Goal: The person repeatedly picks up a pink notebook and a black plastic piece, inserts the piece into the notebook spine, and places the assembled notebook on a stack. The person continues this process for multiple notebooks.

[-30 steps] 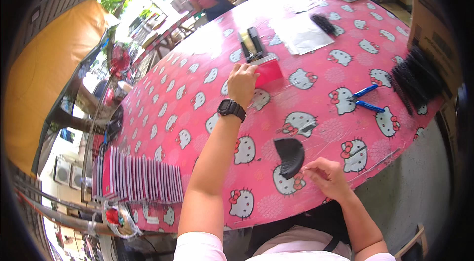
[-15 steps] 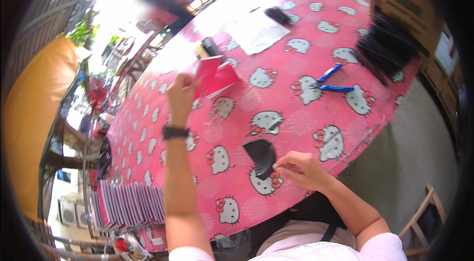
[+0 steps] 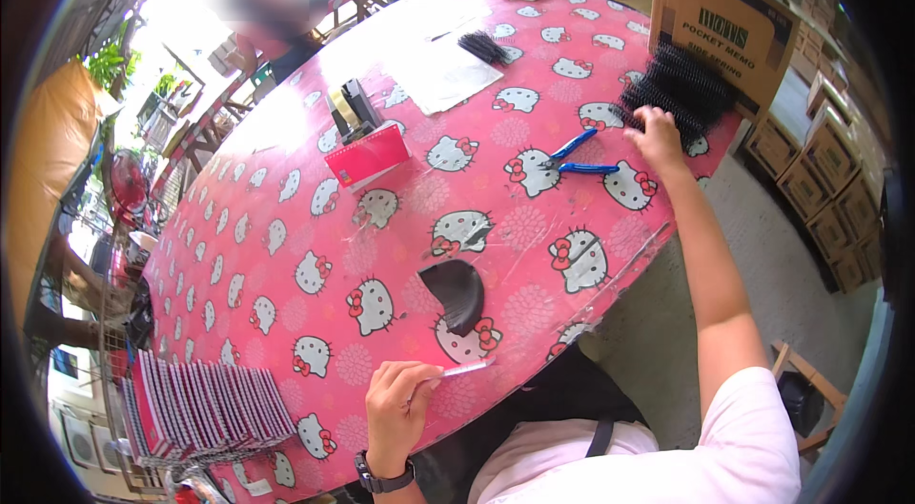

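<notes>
My left hand (image 3: 398,409), a dark watch on its wrist, pinches a thin memo pad (image 3: 467,368) seen nearly edge-on at the table's near edge. Out to the right, my right hand (image 3: 660,140) reaches to the pile of black spiral coils (image 3: 681,94); its fingers are apart at the pile's near side, and contact is hard to tell. Blue-handled pliers (image 3: 586,167) lie spread just left of that hand. A curved black piece (image 3: 456,294) rests on the table beyond my left hand. Farther off are red memo sheets (image 3: 367,159) beside a black tape dispenser (image 3: 353,110).
Spiral notebooks (image 3: 210,409) stand in a row at the left edge of the pink patterned table (image 3: 515,227). White paper (image 3: 438,80) lies at the back with a small bunch of coils (image 3: 483,48). A cardboard box (image 3: 720,22) rises behind the coil pile. Another person (image 3: 276,18) is far left.
My left hand has come back from the red memo sheets to the near edge with a thin pad. My right hand has moved from beside the black piece to the coil pile. The view has shifted right.
</notes>
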Demonstrator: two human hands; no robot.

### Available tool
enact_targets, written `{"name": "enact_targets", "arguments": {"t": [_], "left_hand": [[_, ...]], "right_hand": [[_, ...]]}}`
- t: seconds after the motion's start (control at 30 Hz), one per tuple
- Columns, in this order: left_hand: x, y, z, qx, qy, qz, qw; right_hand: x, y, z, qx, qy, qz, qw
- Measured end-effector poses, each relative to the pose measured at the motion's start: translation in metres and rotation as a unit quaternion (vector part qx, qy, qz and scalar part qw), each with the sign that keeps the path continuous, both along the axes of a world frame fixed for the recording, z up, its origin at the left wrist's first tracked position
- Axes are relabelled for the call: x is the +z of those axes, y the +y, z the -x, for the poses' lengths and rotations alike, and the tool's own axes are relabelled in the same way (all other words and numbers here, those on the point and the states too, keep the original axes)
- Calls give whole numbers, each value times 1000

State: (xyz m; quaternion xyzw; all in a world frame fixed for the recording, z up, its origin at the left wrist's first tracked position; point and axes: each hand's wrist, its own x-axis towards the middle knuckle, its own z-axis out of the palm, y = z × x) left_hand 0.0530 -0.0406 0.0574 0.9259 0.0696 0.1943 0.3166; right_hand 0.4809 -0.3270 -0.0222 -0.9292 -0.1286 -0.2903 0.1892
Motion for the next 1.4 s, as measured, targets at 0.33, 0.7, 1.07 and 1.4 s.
{"name": "enact_targets", "arguments": {"t": [0.33,0.7,1.07,1.4], "left_hand": [[-23,5,1,22,-87,-144,985],[-26,2,2,59,-104,-180,976],[-28,-12,-1,126,-89,-186,970],[-35,-23,-1,142,-154,-158,965]], "right_hand": [[-1,-4,-23,81,4,61,995],[-2,13,-5,78,43,145,985],[12,18,4,151,61,89,983],[36,16,-1,135,77,-137,978]]}}
